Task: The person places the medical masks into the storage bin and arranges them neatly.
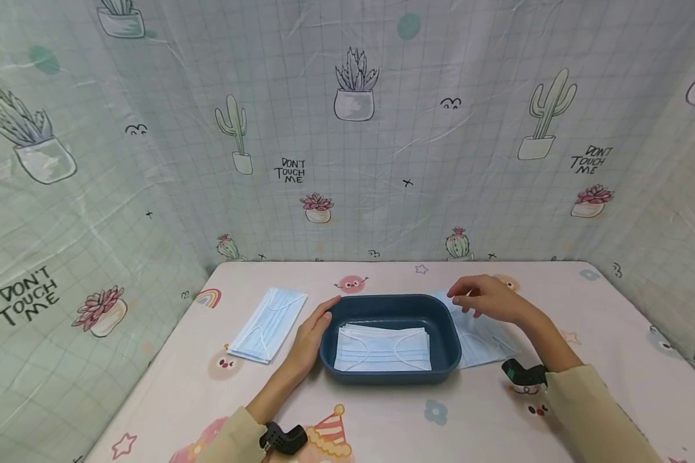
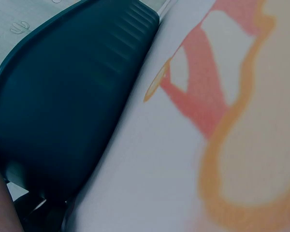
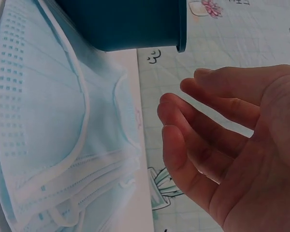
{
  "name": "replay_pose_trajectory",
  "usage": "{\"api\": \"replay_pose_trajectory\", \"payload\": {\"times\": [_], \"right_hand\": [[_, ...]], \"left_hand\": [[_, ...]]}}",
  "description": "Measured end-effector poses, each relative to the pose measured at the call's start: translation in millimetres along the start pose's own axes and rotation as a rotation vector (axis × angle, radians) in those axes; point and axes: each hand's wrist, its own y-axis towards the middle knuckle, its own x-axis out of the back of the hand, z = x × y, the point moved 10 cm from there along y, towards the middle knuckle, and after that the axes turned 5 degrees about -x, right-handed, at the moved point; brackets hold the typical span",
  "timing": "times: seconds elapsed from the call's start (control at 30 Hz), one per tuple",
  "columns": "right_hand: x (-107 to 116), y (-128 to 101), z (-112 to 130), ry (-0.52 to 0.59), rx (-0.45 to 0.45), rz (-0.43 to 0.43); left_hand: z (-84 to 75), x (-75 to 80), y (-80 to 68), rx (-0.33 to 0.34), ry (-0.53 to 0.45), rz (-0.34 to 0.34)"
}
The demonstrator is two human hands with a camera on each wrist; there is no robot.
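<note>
Bracing the dark blue tray with my left hand: fingers straight, laid flat along its left wall, gripping nothing, which looks like it keeps the tray from sliding on the slick printed desk. Tray is smooth moulded plastic, rounded corners, ribbed at the corner per the left wrist view. Inside it: a neat stack of masks, pale blue pleated fabric, white ear loops on top, lying flat. Right hand hovers over the tray's far right corner, fingers loosely bent, grip empty, palm clear in the right wrist view. Under and beside it, a loose pile of masks on the desk, touching the tray's right side. Further left, well apart, a second mask pile. Behind: cactus-print sheet.
</note>
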Motion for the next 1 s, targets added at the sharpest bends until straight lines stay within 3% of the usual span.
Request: {"api": "replay_pose_trajectory", "payload": {"times": [0.27,0.6,0.77,1.0], "right_hand": [[-11,2,-4,-0.007,-0.006,0.054],[-32,6,-13,0.005,-0.030,0.197],[-30,9,-13,-0.026,-0.041,0.180],[-31,10,-15,-0.038,-0.066,0.168]], "left_hand": [[4.1,0.3,-5.2,0.027,-0.003,0.004],[-1.6,1.5,-1.4,-0.005,-0.017,0.001],[-4.8,2.9,4.9,0.001,-0.014,-0.009],[-30.0,2.8,0.2,0.033,-0.017,0.029]]}}
